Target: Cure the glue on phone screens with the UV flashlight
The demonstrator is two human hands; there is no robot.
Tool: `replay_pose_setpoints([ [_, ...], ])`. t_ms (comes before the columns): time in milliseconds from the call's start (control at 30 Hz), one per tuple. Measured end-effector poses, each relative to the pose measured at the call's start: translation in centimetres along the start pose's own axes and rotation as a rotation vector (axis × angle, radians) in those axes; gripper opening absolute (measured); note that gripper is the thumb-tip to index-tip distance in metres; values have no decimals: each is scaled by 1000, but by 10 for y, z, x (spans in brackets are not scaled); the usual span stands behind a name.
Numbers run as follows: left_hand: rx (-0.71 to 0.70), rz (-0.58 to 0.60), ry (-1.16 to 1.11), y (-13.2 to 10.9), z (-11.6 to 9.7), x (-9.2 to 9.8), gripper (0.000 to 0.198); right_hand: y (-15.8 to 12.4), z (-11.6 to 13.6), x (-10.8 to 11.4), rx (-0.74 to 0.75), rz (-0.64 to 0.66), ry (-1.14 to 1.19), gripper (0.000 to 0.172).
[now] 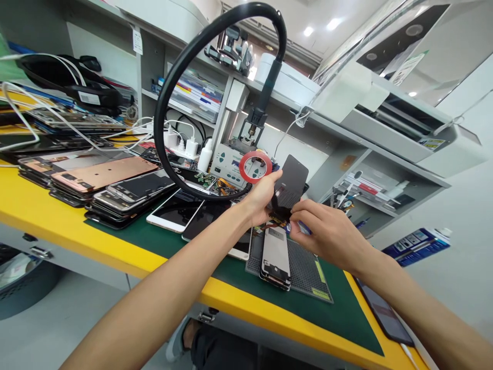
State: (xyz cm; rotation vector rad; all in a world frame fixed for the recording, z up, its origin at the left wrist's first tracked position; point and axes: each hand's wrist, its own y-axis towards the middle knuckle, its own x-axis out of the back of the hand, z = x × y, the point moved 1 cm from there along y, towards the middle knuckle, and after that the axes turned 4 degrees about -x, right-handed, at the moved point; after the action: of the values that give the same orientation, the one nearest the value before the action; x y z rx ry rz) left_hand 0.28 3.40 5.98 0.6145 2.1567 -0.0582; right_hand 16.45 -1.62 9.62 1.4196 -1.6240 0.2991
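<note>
A dark phone screen [291,182] is held up and tilted, with a thin brown flex cable [272,225] at its lower end. My left hand [262,198] grips its left side. The curled fingers of my right hand [318,223] pinch at its lower right corner; whether they hold the screen or the cable is hidden. A ring-shaped red tape roll [242,168] appears just beyond my left hand; I cannot tell if they touch. Below both hands, a phone with a pale grey back panel [276,252] lies on a grey perforated mat [308,272].
White-framed tablets [175,208] and stacked phone screens [103,174] lie leftward on the green mat [227,288]. A thick black hose [159,103] arches over the bench. A control box [227,164] and white bottle [205,155] stand behind. Another phone [385,311] lies at right.
</note>
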Motion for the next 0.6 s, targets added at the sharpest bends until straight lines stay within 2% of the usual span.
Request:
replay_pose_setpoints([
  [100,0,9,23,-3,-1,-3,47,1,0,3,-36,-9,50,9],
  [400,12,152,0,-3,0,2,44,5,-2,9,-137,17,287,9],
  [600,13,165,-13,-4,0,0,47,7,-3,11,-193,39,371,7],
])
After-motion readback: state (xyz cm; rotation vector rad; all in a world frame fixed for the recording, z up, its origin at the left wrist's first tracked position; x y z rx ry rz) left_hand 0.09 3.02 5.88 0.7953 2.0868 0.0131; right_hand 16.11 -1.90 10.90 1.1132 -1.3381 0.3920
